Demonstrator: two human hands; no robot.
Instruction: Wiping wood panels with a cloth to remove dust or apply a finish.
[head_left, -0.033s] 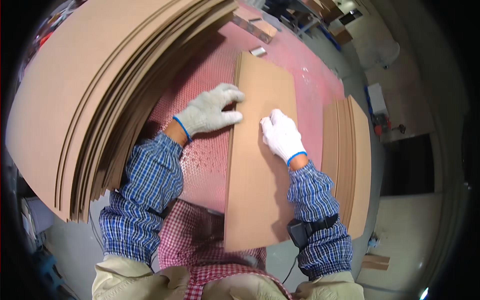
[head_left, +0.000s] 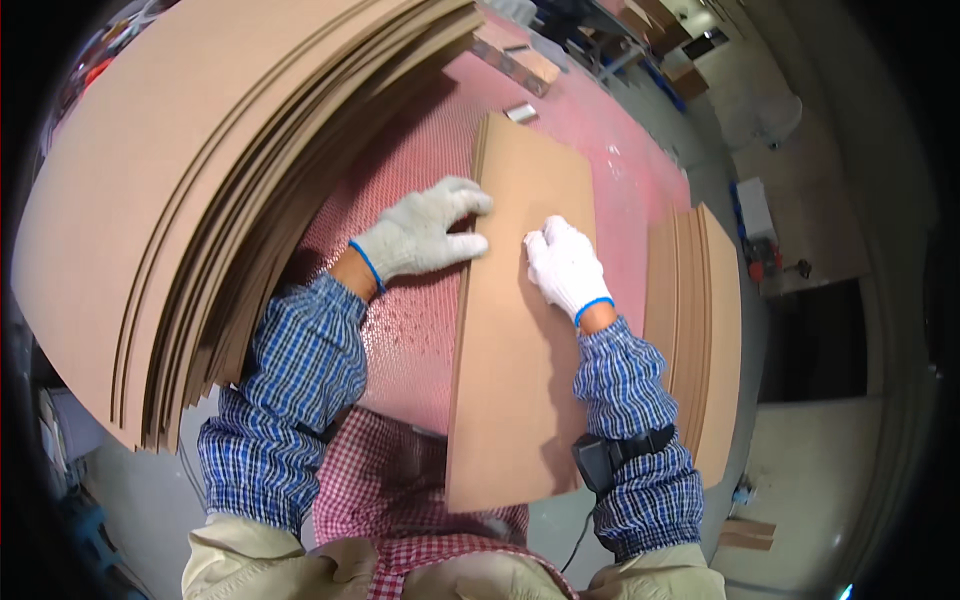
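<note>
A long brown cardboard sheet (head_left: 515, 400) lies lengthwise before me, with more layers showing under its left edge. My left hand (head_left: 425, 232), in a white knit glove, rests at that left edge; its thumb and fingers are spread apart. On the sheet's top face, right of the middle, is my right hand (head_left: 567, 268), also gloved. Its fingers are curled together and pressed down on the board. Whatever they may hold is hidden.
A tall stack of large cardboard sheets (head_left: 130, 210) rises at the left. Another cardboard stack (head_left: 720, 340) stands at the right. Under the work is a pink table covering (head_left: 400, 350). A small silvery object (head_left: 521, 113) lies beyond the sheet's far end.
The whole view has shifted very slightly. Both hands keep their places and poses on the cardboard.
</note>
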